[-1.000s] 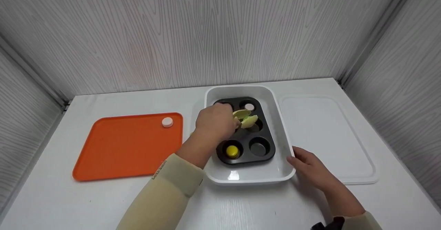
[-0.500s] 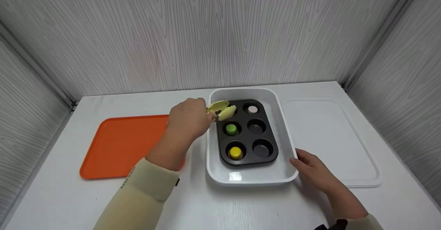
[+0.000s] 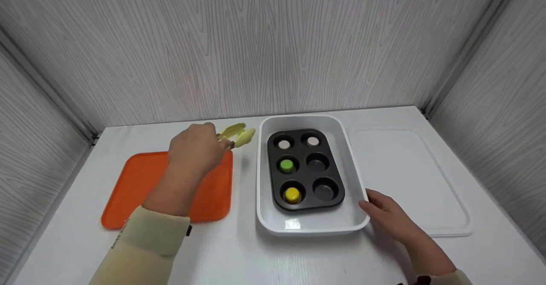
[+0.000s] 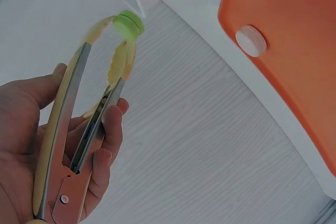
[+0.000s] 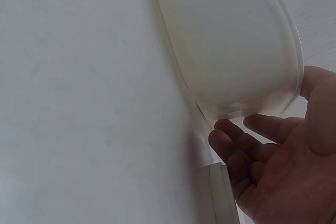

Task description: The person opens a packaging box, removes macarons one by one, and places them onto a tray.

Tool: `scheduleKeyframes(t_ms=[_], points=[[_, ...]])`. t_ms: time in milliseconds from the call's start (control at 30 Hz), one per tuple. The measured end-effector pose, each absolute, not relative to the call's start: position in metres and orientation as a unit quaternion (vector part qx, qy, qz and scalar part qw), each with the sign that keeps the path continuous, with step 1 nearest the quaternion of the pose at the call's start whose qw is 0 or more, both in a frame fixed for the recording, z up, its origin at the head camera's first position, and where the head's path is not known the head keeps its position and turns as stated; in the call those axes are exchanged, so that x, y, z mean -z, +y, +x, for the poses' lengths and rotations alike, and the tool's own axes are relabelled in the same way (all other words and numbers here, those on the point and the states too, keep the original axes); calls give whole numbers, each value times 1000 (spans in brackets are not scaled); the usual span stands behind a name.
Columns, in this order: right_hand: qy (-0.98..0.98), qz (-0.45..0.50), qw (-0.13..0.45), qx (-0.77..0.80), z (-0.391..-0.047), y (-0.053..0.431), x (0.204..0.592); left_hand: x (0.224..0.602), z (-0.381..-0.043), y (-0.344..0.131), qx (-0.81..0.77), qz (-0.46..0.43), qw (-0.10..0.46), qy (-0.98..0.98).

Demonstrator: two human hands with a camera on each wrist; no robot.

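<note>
My left hand [image 3: 194, 148] grips yellow tongs [image 3: 241, 136], their jaws apart, near the back right of the orange tray [image 3: 213, 206]. A green macaron-shaped piece [image 4: 128, 25] shows by the tong tips in the left wrist view; the head view shows none between them, so I cannot tell if it is pinched. My right hand [image 3: 386, 212] holds the front right rim of the white tub [image 3: 313, 233]. Inside it lies a dark muffin pan [image 3: 305, 170]. Its left cups hold a pale pink piece [image 3: 283, 144], a green piece [image 3: 286, 165] and a yellow piece [image 3: 292, 195]. Another pink piece [image 3: 313, 141] sits back right.
A pale pink piece [image 4: 251, 41] lies on the orange tray in the left wrist view; my left arm hides it in the head view. A flat translucent lid [image 3: 405, 178] lies right of the tub. A grey panel wall [image 3: 264, 46] stands behind the table.
My left hand and the tongs have moved left, from over the muffin pan to the orange tray. This uncovers the pan's left cups. My right hand stays on the tub's rim.
</note>
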State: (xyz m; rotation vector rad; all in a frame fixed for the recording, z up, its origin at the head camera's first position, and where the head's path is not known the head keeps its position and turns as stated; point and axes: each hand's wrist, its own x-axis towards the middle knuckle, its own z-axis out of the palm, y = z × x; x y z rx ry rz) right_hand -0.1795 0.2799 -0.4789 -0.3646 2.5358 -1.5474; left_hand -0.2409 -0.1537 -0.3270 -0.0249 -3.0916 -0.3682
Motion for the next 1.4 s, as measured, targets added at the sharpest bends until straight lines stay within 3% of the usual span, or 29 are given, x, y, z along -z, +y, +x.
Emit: scheduleKeyframes(t_ms=[733, 1400], points=[[844, -99, 87, 520, -182, 279, 482, 365, -239, -255, 123, 114, -63, -984], [849, -98, 86, 512, -182, 279, 480, 385, -238, -277, 131, 142, -91, -977]])
